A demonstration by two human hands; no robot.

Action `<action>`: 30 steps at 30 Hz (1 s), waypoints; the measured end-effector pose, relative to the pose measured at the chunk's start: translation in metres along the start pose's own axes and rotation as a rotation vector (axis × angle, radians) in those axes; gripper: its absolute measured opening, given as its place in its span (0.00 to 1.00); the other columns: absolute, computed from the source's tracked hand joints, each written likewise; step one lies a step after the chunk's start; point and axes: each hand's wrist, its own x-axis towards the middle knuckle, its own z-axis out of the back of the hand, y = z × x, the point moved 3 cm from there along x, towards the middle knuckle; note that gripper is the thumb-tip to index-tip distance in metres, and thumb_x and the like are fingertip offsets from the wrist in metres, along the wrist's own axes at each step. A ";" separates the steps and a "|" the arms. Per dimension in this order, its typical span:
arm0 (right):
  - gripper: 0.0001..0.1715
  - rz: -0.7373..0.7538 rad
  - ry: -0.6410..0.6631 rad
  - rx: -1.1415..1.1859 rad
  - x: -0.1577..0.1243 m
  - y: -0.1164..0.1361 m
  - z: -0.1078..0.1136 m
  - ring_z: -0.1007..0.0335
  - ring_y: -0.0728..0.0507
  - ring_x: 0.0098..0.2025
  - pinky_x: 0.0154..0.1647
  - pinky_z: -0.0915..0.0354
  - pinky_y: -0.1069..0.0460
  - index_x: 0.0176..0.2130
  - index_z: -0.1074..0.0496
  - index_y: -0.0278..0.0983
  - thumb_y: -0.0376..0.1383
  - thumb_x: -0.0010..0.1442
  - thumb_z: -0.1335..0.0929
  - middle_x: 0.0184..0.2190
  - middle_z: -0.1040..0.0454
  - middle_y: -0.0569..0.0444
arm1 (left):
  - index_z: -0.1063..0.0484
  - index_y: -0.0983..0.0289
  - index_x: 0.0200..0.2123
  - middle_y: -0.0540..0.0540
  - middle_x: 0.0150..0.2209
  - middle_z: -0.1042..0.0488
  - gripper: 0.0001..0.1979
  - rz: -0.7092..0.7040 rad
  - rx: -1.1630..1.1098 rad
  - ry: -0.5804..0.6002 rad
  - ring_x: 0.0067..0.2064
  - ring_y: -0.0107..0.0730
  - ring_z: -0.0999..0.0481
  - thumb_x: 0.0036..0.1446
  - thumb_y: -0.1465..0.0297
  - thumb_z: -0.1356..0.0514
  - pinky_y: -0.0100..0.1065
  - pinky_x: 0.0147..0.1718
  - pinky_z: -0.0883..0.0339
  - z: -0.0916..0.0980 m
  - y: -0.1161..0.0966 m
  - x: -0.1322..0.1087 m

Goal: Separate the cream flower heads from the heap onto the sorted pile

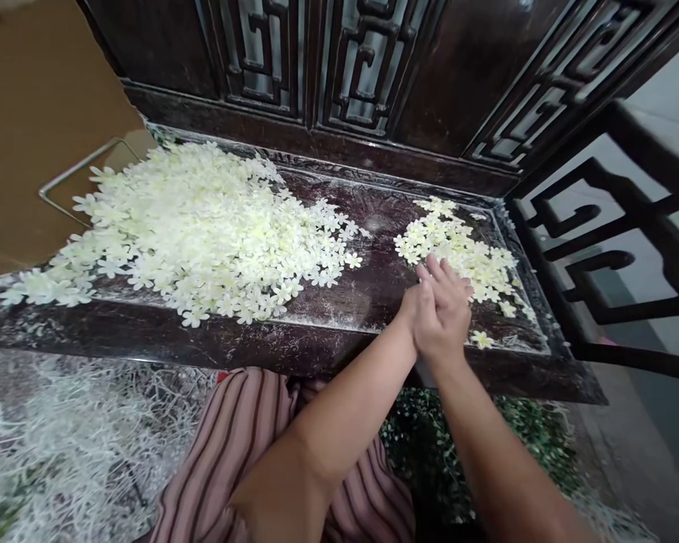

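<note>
My left hand (pixel 410 308) and my right hand (pixel 444 324) are pressed together above the front edge of the dark wooden bench. The fingers that show are stretched out, and no object is visible between the palms, though the contact area is partly hidden. Just beyond them lies a small patch of pale yellow-white five-petalled flowers (pixel 464 245). One loose flower (pixel 482 339) rests near the right wrist. To the left, a much larger heap of the same flowers (pixel 215 219) spreads over the bench seat.
The dark bench (pixel 351 290) has a carved lattice back (pixel 362 68) and an openwork armrest (pixel 628 226) at right. Brown cardboard (pixel 28 136) with a bent metal wire (pixel 79 170) stands at left. Pale stems (pixel 90 445) and green foliage (pixel 537 437) lie below, beside striped cloth (pixel 231 452).
</note>
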 end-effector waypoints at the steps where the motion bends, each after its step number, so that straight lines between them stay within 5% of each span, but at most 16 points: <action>1: 0.22 -0.037 -0.005 0.016 0.000 0.000 0.000 0.42 0.40 0.62 0.63 0.49 0.36 0.49 0.26 0.38 0.40 0.62 0.41 0.54 0.29 0.51 | 0.22 0.67 0.33 0.58 0.30 0.22 0.21 -0.003 0.029 0.022 0.42 0.33 0.23 0.60 0.64 0.52 0.28 0.40 0.30 0.000 -0.001 0.000; 4: 0.22 -0.205 -0.040 0.024 0.001 -0.003 0.002 0.39 0.36 0.60 0.58 0.41 0.36 0.43 0.23 0.32 0.41 0.61 0.40 0.48 0.25 0.44 | 0.23 0.67 0.37 0.58 0.33 0.22 0.14 0.045 0.064 0.072 0.44 0.35 0.23 0.57 0.69 0.46 0.30 0.41 0.29 -0.002 -0.003 0.002; 9: 0.20 0.028 -0.079 0.047 0.000 0.000 0.003 0.37 0.39 0.59 0.61 0.46 0.35 0.43 0.23 0.37 0.40 0.61 0.40 0.48 0.24 0.50 | 0.26 0.64 0.44 0.58 0.40 0.23 0.13 0.102 0.070 0.096 0.50 0.38 0.26 0.56 0.72 0.44 0.37 0.48 0.30 -0.003 -0.005 0.004; 13: 0.27 -0.266 -0.061 0.071 0.004 -0.013 -0.002 0.37 0.35 0.59 0.59 0.43 0.36 0.43 0.23 0.28 0.43 0.61 0.42 0.47 0.25 0.39 | 0.26 0.67 0.42 0.60 0.41 0.23 0.13 0.096 0.031 0.058 0.52 0.38 0.27 0.61 0.69 0.48 0.37 0.50 0.32 -0.002 -0.007 0.006; 19: 0.24 0.008 -0.051 0.038 -0.006 0.007 -0.011 0.37 0.39 0.59 0.61 0.44 0.38 0.50 0.27 0.33 0.39 0.61 0.41 0.54 0.30 0.45 | 0.24 0.63 0.38 0.56 0.40 0.23 0.12 0.118 0.020 0.041 0.51 0.35 0.27 0.58 0.72 0.48 0.36 0.50 0.32 0.001 -0.015 0.014; 24: 0.26 -0.352 -0.009 -0.042 0.005 -0.011 -0.006 0.43 0.35 0.62 0.62 0.47 0.37 0.47 0.25 0.29 0.41 0.60 0.41 0.51 0.27 0.42 | 0.23 0.67 0.33 0.58 0.32 0.22 0.14 0.068 0.042 0.005 0.45 0.35 0.24 0.58 0.68 0.47 0.30 0.43 0.30 -0.001 -0.007 0.007; 28: 0.25 -0.065 -0.032 -0.013 0.000 0.003 0.002 0.45 0.39 0.63 0.64 0.51 0.38 0.51 0.28 0.32 0.40 0.60 0.41 0.56 0.32 0.46 | 0.22 0.68 0.37 0.59 0.32 0.23 0.20 0.068 0.049 0.006 0.43 0.34 0.23 0.59 0.65 0.52 0.30 0.38 0.28 0.000 0.003 0.006; 30: 0.26 -0.165 0.001 0.022 -0.002 -0.001 0.002 0.44 0.38 0.63 0.63 0.50 0.37 0.50 0.27 0.31 0.41 0.61 0.42 0.54 0.30 0.44 | 0.23 0.67 0.37 0.58 0.33 0.22 0.14 0.085 0.048 -0.005 0.43 0.36 0.22 0.57 0.68 0.47 0.33 0.41 0.28 0.001 0.004 0.007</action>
